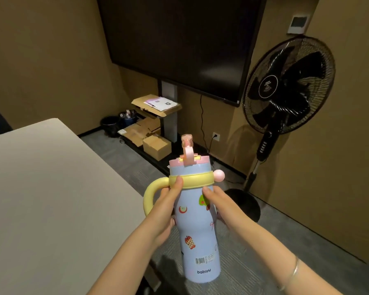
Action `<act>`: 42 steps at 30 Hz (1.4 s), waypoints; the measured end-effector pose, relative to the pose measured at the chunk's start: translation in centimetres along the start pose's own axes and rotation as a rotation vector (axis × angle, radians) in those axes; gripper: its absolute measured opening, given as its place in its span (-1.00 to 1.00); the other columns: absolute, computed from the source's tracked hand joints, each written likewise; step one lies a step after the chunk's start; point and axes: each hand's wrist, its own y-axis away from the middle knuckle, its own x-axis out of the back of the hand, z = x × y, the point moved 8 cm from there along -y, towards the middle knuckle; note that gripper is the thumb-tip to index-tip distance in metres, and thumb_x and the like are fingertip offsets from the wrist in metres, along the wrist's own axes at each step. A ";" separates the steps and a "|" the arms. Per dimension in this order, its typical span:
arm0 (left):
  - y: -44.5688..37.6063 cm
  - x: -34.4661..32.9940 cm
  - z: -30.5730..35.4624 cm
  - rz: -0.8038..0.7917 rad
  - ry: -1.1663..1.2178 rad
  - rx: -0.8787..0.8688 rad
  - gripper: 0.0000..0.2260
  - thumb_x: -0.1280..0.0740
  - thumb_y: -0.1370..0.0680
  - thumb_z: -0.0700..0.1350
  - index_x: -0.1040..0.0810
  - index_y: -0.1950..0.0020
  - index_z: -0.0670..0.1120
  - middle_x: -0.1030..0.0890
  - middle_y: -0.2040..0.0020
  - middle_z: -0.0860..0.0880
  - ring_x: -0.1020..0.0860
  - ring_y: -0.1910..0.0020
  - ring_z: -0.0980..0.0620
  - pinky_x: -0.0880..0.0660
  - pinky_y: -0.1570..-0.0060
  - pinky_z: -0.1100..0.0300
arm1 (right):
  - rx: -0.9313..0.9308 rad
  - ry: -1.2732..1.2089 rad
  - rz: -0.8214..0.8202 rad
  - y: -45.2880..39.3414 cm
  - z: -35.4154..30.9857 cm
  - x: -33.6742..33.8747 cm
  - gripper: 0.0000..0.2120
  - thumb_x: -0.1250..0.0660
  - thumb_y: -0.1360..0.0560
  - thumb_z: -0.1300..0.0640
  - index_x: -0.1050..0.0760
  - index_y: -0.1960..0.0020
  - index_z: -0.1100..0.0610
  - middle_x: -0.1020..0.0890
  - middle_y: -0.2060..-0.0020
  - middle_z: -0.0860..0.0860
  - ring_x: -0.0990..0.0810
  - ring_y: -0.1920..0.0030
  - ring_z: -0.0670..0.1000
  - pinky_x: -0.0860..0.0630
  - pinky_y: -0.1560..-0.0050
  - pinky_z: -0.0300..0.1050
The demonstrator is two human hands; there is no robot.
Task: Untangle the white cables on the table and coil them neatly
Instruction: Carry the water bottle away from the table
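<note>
Table (51, 199): white surface at left. Beside its right edge, left hand (165, 211) and right hand (222, 207) clasp blue bottle (197, 231) marked "babloy", with barcode label.

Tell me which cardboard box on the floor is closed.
The small cube-shaped cardboard box nearest the bottle; the other boxes behind it lie flattened or open.

A smooth, satin-finished pale blue bottle (197, 235) with printed fruit decals, a soft-looking matt yellow band and handle (148, 196), and a glossy pink plastic lid (184, 161). A matt off-white surface (51, 199). Grey, rough-textured carpet (275, 248). Plain brown cardboard boxes (157, 146). A glossy black screen (179, 39) and a black wire-grille fan (288, 86).
</note>
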 end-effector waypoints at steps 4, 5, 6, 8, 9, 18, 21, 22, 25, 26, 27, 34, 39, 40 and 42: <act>-7.5 -0.8 0.9 0.071 0.008 -0.037 -0.42 -0.31 -0.43 0.30 -0.42 -0.40 0.10 -0.67 -0.18 -0.02 -0.64 -0.16 -0.03 -0.53 -0.21 -0.12 | -0.103 -0.092 -0.054 -8.5 -0.8 3.5 -0.39 -0.08 -0.42 -0.42 -0.53 -0.25 -0.06 -0.71 -0.02 -0.07 -0.67 -0.05 -0.08 -0.53 0.01 -0.14; -9.4 -1.0 1.2 0.088 0.015 -0.044 -0.42 -0.31 -0.43 0.30 -0.42 -0.40 0.10 -0.66 -0.19 -0.01 -0.63 -0.17 -0.03 -0.51 -0.23 -0.14 | -0.111 -0.119 -0.057 -10.8 -1.3 4.3 -0.35 -0.05 -0.41 -0.45 -0.57 -0.21 -0.06 -0.71 -0.01 -0.06 -0.67 -0.06 -0.07 -0.54 -0.03 -0.10; -10.2 -1.0 1.5 0.095 0.017 -0.050 -0.41 -0.31 -0.43 0.30 -0.41 -0.40 0.11 -0.65 -0.21 0.00 -0.62 -0.19 -0.03 -0.49 -0.26 -0.16 | -0.116 -0.166 -0.053 -12.1 -1.7 4.6 -0.34 -0.04 -0.41 -0.46 -0.60 -0.17 -0.04 -0.71 0.00 -0.03 -0.67 -0.07 -0.04 -0.56 -0.08 -0.04; -13.6 -0.9 2.0 0.143 0.027 -0.067 -0.40 -0.32 -0.42 0.30 -0.40 -0.41 0.12 -0.64 -0.22 0.02 -0.61 -0.21 -0.01 -0.47 -0.29 -0.16 | -0.146 -0.201 -0.053 -16.6 -2.7 5.7 -0.40 -0.09 -0.45 -0.43 -0.62 -0.09 -0.02 -0.72 0.01 0.00 -0.66 -0.10 0.02 -0.55 -0.19 0.06; -14.7 -0.8 2.2 0.160 0.029 -0.075 -0.41 -0.32 -0.42 0.30 -0.41 -0.40 0.11 -0.65 -0.22 0.03 -0.61 -0.20 0.01 -0.47 -0.29 -0.15 | -0.161 -0.206 -0.048 -18.1 -3.0 5.9 -0.46 -0.12 -0.46 -0.41 -0.63 -0.06 -0.04 -0.72 0.01 0.01 -0.65 -0.10 0.03 -0.55 -0.20 0.07; -27.8 4.1 4.3 0.339 0.112 -0.091 -0.46 -0.42 -0.48 0.18 -0.48 -0.36 -0.06 -0.65 -0.21 -0.07 -0.62 -0.20 -0.04 -0.52 -0.15 -0.02 | -0.226 -0.082 -0.065 -34.3 -4.9 5.9 -0.66 -0.17 -0.57 -0.24 -0.55 -0.09 -0.03 -0.61 0.10 -0.08 -0.55 0.03 -0.07 -0.50 -0.06 -0.06; -33.2 6.5 5.4 0.346 0.185 -0.085 -0.50 -0.42 -0.52 0.04 -0.47 -0.36 -0.19 -0.61 -0.26 -0.18 -0.59 -0.24 -0.12 -0.48 -0.23 -0.08 | -0.227 -0.129 -0.034 -40.5 -5.5 5.6 -0.66 -0.21 -0.58 -0.17 -0.53 0.01 0.11 -0.57 0.23 -0.05 -0.52 0.19 -0.07 -0.43 0.14 -0.16; -35.0 7.4 6.0 0.344 0.198 -0.089 -0.51 -0.42 -0.52 0.00 -0.46 -0.36 -0.22 -0.60 -0.26 -0.21 -0.58 -0.25 -0.14 -0.48 -0.24 -0.09 | -0.222 -0.139 -0.015 -42.6 -6.1 5.4 -0.68 -0.22 -0.59 -0.13 -0.49 0.06 0.13 -0.51 0.30 -0.04 -0.48 0.26 -0.07 -0.39 0.21 -0.17; -40.3 8.9 8.2 0.269 0.154 -0.084 -0.53 -0.40 -0.53 -0.03 -0.47 -0.36 -0.25 -0.59 -0.27 -0.24 -0.58 -0.25 -0.19 -0.53 -0.19 -0.06 | -0.222 -0.145 0.032 -48.4 -7.2 4.9 -0.67 -0.21 -0.61 -0.06 -0.43 0.25 0.10 -0.48 0.41 -0.03 -0.47 0.36 -0.08 -0.39 0.30 -0.20; -41.9 9.4 9.0 0.256 0.133 -0.084 -0.58 -0.38 -0.56 -0.07 -0.48 -0.35 -0.25 -0.60 -0.25 -0.24 -0.59 -0.24 -0.18 -0.56 -0.12 0.01 | -0.213 -0.149 0.050 -50.3 -7.6 4.8 -0.65 -0.21 -0.61 -0.05 -0.41 0.30 0.08 -0.49 0.45 -0.06 -0.48 0.41 -0.10 -0.39 0.34 -0.22; -43.9 10.2 9.7 0.262 0.128 -0.075 -0.61 -0.37 -0.57 -0.11 -0.49 -0.34 -0.25 -0.62 -0.23 -0.23 -0.60 -0.21 -0.17 -0.59 -0.05 0.08 | -0.209 -0.153 0.069 -52.5 -8.0 4.7 -0.63 -0.20 -0.61 -0.05 -0.40 0.33 0.06 -0.49 0.50 -0.08 -0.48 0.47 -0.13 -0.39 0.40 -0.25; -55.9 14.0 12.8 0.418 0.298 0.059 -0.70 -0.25 -0.64 -0.15 -0.61 0.26 -0.15 -0.64 0.42 -0.03 -0.61 0.45 0.12 -0.51 0.43 0.34 | -0.272 -0.105 0.148 -64.9 -8.3 5.3 -0.65 -0.16 -0.64 -0.04 -0.57 -0.04 0.21 -0.63 0.14 0.08 -0.59 0.15 -0.01 -0.56 0.13 -0.07; -63.7 17.5 11.5 0.593 0.559 0.145 -0.71 -0.35 -0.56 0.11 -0.57 0.12 -0.12 -0.52 0.32 -0.06 -0.55 0.16 0.04 -0.43 -0.15 0.09 | -0.297 -0.050 0.076 -73.1 -7.1 6.5 -0.70 -0.19 -0.62 0.02 -0.54 0.04 0.23 -0.56 0.17 0.12 -0.50 0.10 0.07 -0.54 -0.05 0.14; -65.7 18.4 11.0 0.623 0.573 0.158 -0.69 -0.33 -0.57 0.11 -0.57 0.00 -0.15 -0.60 0.16 -0.10 -0.58 0.00 0.00 -0.46 -0.16 0.05 | -0.294 -0.019 0.050 -75.5 -6.6 6.8 -0.75 -0.20 -0.61 0.02 -0.50 0.08 0.19 -0.53 0.17 0.12 -0.47 0.10 0.07 -0.53 -0.01 0.15; -69.5 19.5 10.2 0.662 0.575 0.186 -0.69 -0.29 -0.60 0.10 -0.55 -0.04 -0.16 -0.63 0.02 -0.10 -0.58 -0.11 -0.03 -0.50 -0.13 0.05 | -0.278 0.010 0.021 -79.6 -5.9 7.3 -0.82 -0.20 -0.61 0.04 -0.46 0.07 0.13 -0.49 0.17 0.11 -0.44 0.10 0.06 -0.51 0.03 0.08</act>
